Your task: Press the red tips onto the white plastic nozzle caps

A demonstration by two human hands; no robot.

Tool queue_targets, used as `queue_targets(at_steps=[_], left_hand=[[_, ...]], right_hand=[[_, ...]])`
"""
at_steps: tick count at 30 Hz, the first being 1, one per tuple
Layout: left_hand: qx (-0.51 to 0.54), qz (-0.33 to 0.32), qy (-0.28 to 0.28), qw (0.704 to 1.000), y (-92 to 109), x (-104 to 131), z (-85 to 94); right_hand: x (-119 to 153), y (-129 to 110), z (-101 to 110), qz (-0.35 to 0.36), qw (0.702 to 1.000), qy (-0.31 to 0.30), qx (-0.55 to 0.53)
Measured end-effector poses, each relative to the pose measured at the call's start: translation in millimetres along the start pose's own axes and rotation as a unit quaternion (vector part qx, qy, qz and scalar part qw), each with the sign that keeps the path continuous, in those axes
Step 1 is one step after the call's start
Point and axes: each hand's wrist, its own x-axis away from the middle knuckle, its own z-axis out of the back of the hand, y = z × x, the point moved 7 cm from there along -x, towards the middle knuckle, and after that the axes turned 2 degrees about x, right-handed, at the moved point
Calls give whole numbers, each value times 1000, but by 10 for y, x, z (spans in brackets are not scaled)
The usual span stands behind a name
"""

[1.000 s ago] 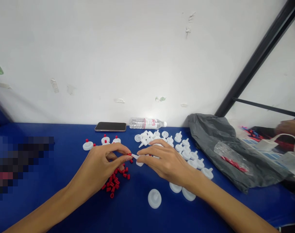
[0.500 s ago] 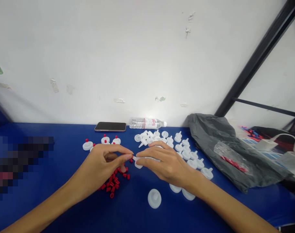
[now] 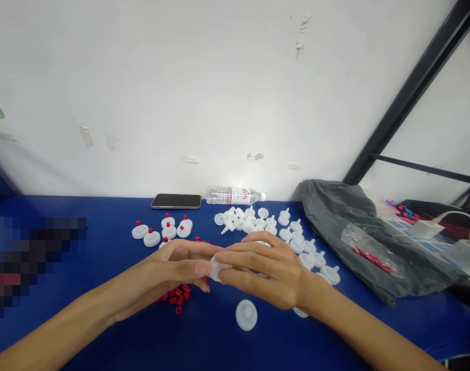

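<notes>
Between my two hands is a white plastic nozzle cap point(image 3: 215, 269), its spout end hidden by the fingers. My left hand point(image 3: 173, 270) closes on it from the left, thumb on the near side. From the right, the fingers of my right hand point(image 3: 266, 268) grip its wide base. Small red caps point(image 3: 179, 297) lie heaped below my left hand and partly behind it. Several white nozzle caps with red tips point(image 3: 152, 238) stand beyond that hand. Plain white nozzle caps point(image 3: 297, 245) lie past my right hand, and one single white cap point(image 3: 246, 315) rests nearer me.
A phone point(image 3: 176, 201) and a clear plastic bottle point(image 3: 235, 196) lie along the wall on the blue table point(image 3: 115, 345). To the right spreads a dark grey plastic bag point(image 3: 331, 206), with a clear bag of red pieces point(image 3: 372, 257) on it.
The white cap has turned between my hands, so its base faces more toward me. My left hand has shifted lower and right, its fingers now straighter. More red-tipped caps show behind it.
</notes>
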Motion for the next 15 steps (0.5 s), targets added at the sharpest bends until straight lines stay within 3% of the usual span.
queue_targets(at_steps=[3,7,15], left_hand=[[-8,-24,-10,1000,18,-16,-32],[-23,-52,38,998,35,-54,5],[-77,-24,152,985,39,-40,278]], right_hand=[[0,8,-8,-6,1000,3,-10],[17,40,-66,-25,999,-25,-5],[73,92,-217,-56,994,-98,3]])
